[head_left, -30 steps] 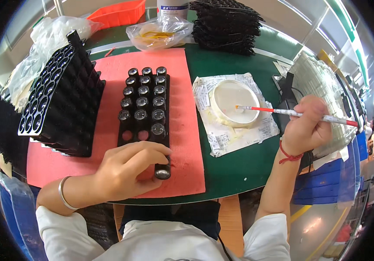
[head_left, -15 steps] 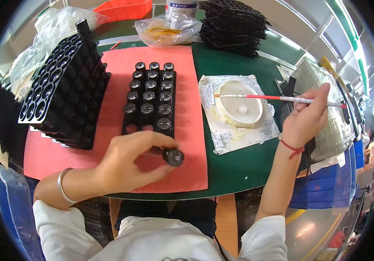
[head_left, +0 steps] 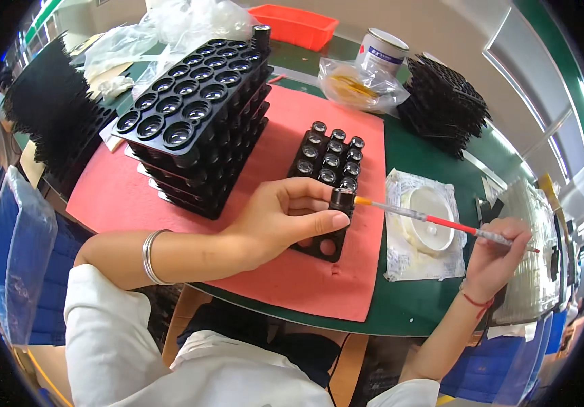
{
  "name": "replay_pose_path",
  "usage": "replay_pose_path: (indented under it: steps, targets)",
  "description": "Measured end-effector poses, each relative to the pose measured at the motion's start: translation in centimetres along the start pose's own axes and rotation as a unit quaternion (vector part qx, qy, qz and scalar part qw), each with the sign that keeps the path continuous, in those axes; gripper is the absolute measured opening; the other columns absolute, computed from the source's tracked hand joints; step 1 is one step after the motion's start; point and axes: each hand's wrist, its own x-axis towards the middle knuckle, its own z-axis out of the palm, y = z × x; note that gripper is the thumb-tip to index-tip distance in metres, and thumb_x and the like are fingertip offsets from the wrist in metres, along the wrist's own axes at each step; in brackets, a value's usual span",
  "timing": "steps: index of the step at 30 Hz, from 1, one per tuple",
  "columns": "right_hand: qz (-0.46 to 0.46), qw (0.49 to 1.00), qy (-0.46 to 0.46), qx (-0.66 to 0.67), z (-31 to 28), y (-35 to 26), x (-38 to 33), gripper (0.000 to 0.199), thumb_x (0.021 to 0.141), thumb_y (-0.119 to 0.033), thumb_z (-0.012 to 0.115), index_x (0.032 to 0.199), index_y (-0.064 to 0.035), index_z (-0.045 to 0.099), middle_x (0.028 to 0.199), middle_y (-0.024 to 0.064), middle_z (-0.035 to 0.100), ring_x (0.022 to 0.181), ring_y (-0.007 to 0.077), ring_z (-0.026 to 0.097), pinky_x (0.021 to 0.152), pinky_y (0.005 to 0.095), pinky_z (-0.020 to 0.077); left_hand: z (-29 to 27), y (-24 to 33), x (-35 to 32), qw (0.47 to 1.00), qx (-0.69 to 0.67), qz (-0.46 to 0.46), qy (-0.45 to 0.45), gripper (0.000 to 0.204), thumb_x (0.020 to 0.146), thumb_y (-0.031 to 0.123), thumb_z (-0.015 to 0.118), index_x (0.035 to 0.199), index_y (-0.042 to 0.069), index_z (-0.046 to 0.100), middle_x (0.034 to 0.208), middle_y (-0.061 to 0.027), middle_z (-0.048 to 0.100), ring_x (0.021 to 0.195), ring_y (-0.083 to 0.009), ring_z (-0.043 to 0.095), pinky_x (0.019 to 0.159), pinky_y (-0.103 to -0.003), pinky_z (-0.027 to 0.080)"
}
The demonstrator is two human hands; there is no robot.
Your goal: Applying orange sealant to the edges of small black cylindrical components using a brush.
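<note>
Between the fingers and thumb of my left hand (head_left: 281,220) a short black cylinder with a glassy top (head_left: 342,200) stands upright. My right hand (head_left: 499,258) grips a thin paintbrush (head_left: 441,222) with a red and whitish handle. Its yellow-orange bristles meet the cylinder's right side, or lie very close to it. Below and behind my left hand, a black tray (head_left: 324,248) carries several similar cylinders (head_left: 331,161) in rows, and some of its near holes show the pink mat. A round white dish (head_left: 419,245) with a small pale knob inside sits on printed paper under the brush.
At left rises a stack of black trays (head_left: 163,150) filled with lens-topped cylinders, on a pink mat (head_left: 285,292). Behind are a red bin (head_left: 295,27), a white can (head_left: 381,51), a plastic bag (head_left: 360,85) and stacked black trays (head_left: 448,105). Clear bundled sheets (head_left: 526,271) stand at right.
My left hand has raised the cylinder and turned it upright. The brush has gone from over the white dish to the cylinder's side. The whole view has swung to the left.
</note>
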Motion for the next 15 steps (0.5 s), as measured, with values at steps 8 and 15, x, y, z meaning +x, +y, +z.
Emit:
replay_pose_path:
  steps: [8, 15]
  targets:
    - [0.003, 0.998, -0.045, -0.050, 0.09, 0.22, -0.14, 0.033, 0.086, -0.033, 0.044, 0.069, -0.0047, 0.043, 0.060, 0.0071, 0.045, 0.048, 0.0166, 0.046, 0.044, 0.0250, 0.0401, -0.21, -0.47, 0.17, 1.000, -0.011, 0.020, 0.000, 0.023, 0.073, 0.019, 0.065, 0.090, 0.007, 0.057, 0.077, 0.0013, 0.060, 0.065, -0.0031, 0.053, 0.050, -0.016, 0.036]
    - [-0.001, 0.994, -0.019, -0.109, -0.17, 0.22, 0.01, 0.030, 0.087, -0.028, 0.043, 0.069, -0.0035, 0.045, 0.060, 0.0074, 0.048, 0.047, 0.0152, 0.047, 0.044, 0.0239, 0.0401, -0.20, -0.22, 0.20, 1.000, -0.007, 0.009, -0.023, 0.023, 0.077, 0.013, 0.060, 0.096, 0.003, 0.053, 0.085, -0.0022, 0.059, 0.069, -0.0074, 0.053, 0.062, -0.020, 0.043]
